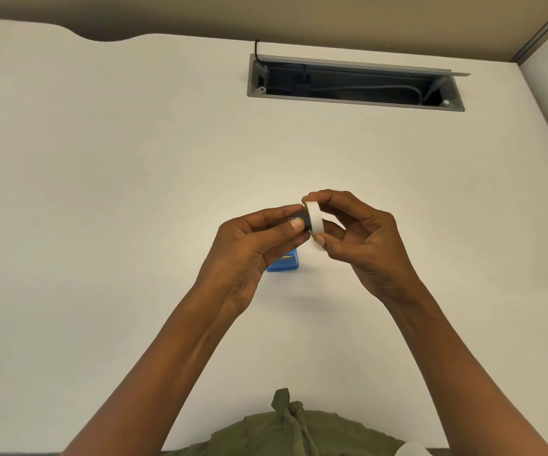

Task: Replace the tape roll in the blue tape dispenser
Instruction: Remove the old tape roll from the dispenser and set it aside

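Both hands are raised above the white desk. My right hand pinches a white tape roll by its rim, between thumb and fingers. My left hand pinches a small dark hub that sits against the roll's left side. The blue tape dispenser stands on the desk below the hands. My left hand hides most of it, and only its near end shows.
An open grey cable tray with cords inside is recessed in the desk at the back. The desk's near edge runs along the bottom, with green clothing there. A partition wall rises at the far right.
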Tool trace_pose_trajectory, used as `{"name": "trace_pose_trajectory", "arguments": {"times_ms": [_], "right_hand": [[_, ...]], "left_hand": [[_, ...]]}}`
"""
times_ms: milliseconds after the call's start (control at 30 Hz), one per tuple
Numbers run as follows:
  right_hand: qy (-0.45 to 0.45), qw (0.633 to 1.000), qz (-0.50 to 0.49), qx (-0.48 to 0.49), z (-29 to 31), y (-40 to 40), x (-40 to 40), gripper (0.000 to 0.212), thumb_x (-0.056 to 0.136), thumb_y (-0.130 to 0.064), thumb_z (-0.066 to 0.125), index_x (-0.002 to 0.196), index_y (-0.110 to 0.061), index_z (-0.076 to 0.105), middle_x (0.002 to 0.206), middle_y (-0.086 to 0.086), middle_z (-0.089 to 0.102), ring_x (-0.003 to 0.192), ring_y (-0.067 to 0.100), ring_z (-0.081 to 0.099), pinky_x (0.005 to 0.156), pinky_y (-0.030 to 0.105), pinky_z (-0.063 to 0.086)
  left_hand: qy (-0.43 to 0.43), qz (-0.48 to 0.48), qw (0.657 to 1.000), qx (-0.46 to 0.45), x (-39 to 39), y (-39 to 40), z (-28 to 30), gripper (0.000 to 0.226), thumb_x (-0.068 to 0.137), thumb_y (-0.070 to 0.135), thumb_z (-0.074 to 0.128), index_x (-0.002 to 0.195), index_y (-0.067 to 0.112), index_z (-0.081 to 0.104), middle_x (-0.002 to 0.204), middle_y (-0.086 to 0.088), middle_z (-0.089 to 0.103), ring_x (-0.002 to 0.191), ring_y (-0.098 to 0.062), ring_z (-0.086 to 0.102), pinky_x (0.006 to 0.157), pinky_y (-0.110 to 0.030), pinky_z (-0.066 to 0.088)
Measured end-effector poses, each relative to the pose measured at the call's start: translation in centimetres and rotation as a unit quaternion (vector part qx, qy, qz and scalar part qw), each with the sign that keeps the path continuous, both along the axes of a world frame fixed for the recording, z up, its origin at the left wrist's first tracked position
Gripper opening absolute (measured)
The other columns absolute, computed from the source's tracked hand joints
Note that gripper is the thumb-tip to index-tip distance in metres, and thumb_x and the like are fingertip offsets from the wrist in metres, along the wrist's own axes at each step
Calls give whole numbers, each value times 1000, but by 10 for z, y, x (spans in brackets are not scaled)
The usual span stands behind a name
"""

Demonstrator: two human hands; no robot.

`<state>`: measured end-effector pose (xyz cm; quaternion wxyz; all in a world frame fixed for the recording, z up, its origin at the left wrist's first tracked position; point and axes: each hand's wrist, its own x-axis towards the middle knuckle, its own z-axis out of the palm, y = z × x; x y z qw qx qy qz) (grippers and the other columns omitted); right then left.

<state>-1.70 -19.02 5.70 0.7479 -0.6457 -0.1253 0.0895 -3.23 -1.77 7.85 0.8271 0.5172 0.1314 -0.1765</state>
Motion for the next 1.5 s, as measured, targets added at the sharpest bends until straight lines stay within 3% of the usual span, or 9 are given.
{"name": "trace_pose_trajectory", "arguments": {"times_ms": [100,333,633,867,1000,1167,1267,1500], "right_hand": [[8,1000,5,9,-1,-2,0,43,78,14,60,118,-3,60,119,9,63,116,21,58,91,24,49],[33,999,-9,2,-2,-2,2,42,79,6,64,118,-7,61,118,5,65,110,18,62,84,21,50],[53,997,-56,-23,-7,-3,26,38,78,-5,68,111,-25,67,100,-11,72,98,9,65,79,16,50],[61,981,-113,-149,-31,9,67,37,77,-4,73,112,-15,67,104,-3,70,93,5,65,80,18,52],[32,958,-128,-255,-52,16,87,39,76,-5,73,114,-8,66,112,7,68,98,16,65,91,27,53],[7,938,-119,-325,-70,27,104,42,73,-4,74,114,-7,65,113,11,66,100,21,64,79,7,46],[-1,933,-116,-340,-72,33,111,45,72,-1,73,116,-5,63,114,13,66,102,23,64,88,20,49],[-24,914,-89,-394,-75,42,119,43,77,-4,70,118,-3,61,119,14,65,109,28,61,101,42,44]], "left_hand": [[18,-2,999,-29,2,-1,1,28,69,11,69,96,3,71,97,-9,75,90,-23,71,73,-21,56],[8,5,1000,-12,1,0,-3,24,70,13,70,94,12,74,96,-4,75,91,-20,71,79,-23,56],[24,30,999,-10,0,7,-10,33,61,17,74,94,15,73,96,-4,75,91,-20,71,80,-24,56],[28,27,999,-11,-2,8,-13,29,61,19,75,91,19,75,95,-1,76,92,-19,71,80,-22,55],[32,30,999,13,-2,7,-14,29,62,21,75,91,20,75,94,-1,76,91,-19,71,83,-25,55],[34,43,998,22,-2,7,-14,24,67,15,74,91,20,75,94,-2,76,89,-20,72,83,-26,56],[26,68,997,36,-4,10,-17,20,75,10,71,94,17,74,96,-4,75,91,-21,71,83,-27,56],[27,100,994,39,-5,14,-19,28,66,22,74,94,19,73,96,-3,75,90,-21,71,82,-27,56]]}}
